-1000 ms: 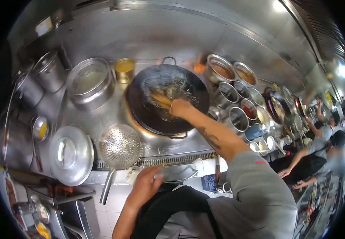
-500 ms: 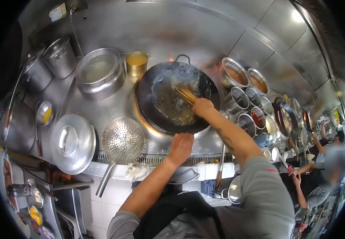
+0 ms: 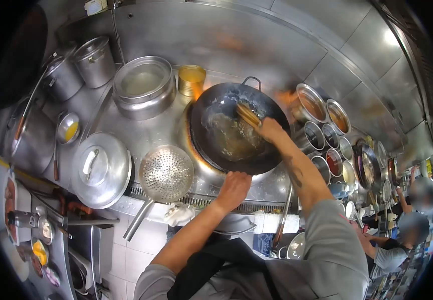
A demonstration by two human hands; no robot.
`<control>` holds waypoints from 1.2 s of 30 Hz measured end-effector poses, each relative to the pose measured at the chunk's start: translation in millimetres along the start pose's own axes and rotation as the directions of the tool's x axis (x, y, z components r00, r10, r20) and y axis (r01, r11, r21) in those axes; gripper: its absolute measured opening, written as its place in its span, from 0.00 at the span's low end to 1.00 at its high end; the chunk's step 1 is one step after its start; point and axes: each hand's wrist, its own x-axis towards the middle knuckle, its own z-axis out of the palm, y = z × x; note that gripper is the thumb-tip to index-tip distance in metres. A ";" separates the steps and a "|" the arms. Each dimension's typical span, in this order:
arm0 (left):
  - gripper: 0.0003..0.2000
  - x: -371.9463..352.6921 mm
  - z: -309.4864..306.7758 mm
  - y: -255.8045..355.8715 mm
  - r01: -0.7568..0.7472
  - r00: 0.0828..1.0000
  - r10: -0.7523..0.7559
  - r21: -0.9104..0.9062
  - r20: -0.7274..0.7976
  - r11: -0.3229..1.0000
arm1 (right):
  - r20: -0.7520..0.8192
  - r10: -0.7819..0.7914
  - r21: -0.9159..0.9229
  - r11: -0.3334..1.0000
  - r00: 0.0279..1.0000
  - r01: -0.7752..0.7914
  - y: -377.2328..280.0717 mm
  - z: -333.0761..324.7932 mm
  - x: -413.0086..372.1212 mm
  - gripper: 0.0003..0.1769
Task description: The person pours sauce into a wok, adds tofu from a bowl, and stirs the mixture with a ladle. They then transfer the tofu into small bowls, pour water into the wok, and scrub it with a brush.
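So, it's all about the brush [image 3: 247, 114] and the wok [image 3: 211, 106]. The right hand [image 3: 270, 130] is closed round the near end of the brush, knuckles up, reaching over the wok's right wall. From that fist the brush runs up and to the left, away from the body, so its long axis is a diagonal. The splayed tips sit at the far edge of the liquid [image 3: 232, 139], close under the far wall. I can't tell if the tips touch the metal or only the liquid.

The left hand [image 3: 234, 187] is nearer the body, fingers curled shut over the wok's near rim, just this side of the right forearm. It looks like a grip on the rim. If there's a handle there, it's hidden under the hand. The far handle [image 3: 251, 80] stands straight across the wok from it.

So the right hand is the one on the brush, and the left is well apart from it with the whole pool between them.

Just left of the left hand a strainer [image 3: 166, 173] lies on the counter [image 3: 149, 131], with a lid [image 3: 101, 170] beyond that. Right of the right hand there's a row of sauce pots [image 3: 326, 137].
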 end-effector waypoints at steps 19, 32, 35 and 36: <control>0.05 -2.4 2.0 -0.1 0.027 0.999 -0.028 -0.035 -0.037 0.999 | 0.098 -0.062 -0.289 0.953 0.993 0.088 -34.6 10.3 -90.1 0.21; 0.06 -3.3 1.3 -5.7 -0.013 0.997 0.008 -0.056 -0.080 0.998 | -0.113 0.099 -0.242 0.962 0.989 -0.125 11.8 -27.6 -53.8 0.21; 0.06 -5.0 4.4 -8.1 -0.020 0.996 0.017 -0.026 -0.083 0.999 | 0.046 0.117 0.256 0.959 0.992 -0.125 -11.6 -20.5 19.2 0.24; 0.06 -4.4 6.4 -8.3 -0.020 0.997 0.020 0.000 -0.073 1.000 | 0.046 0.049 0.313 0.948 0.998 -0.062 -34.1 -6.6 18.1 0.24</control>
